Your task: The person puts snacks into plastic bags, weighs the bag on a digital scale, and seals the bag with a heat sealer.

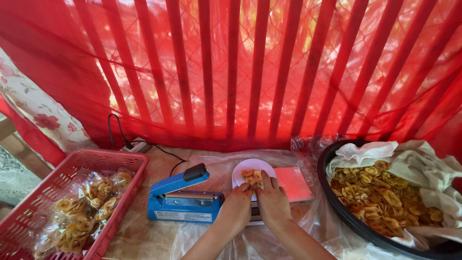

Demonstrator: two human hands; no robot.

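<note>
Both my hands meet at a small clear bag of yellow chips [252, 177] that rests on a white round scale plate [243, 169]. My left hand [237, 204] grips the bag's near left side. My right hand [272, 200] pinches its right side, thumb and fingers closed on the plastic. A blue heat sealer [182, 198] with a black handle stands just left of my hands, its arm raised.
A red plastic basket [120, 161] at the left holds several filled chip bags [91, 202]. A large black basin [337, 207] lined with paper and full of yellow chips [380, 197] sits at the right. Clear plastic sheeting covers the table; red cloth and bars stand behind.
</note>
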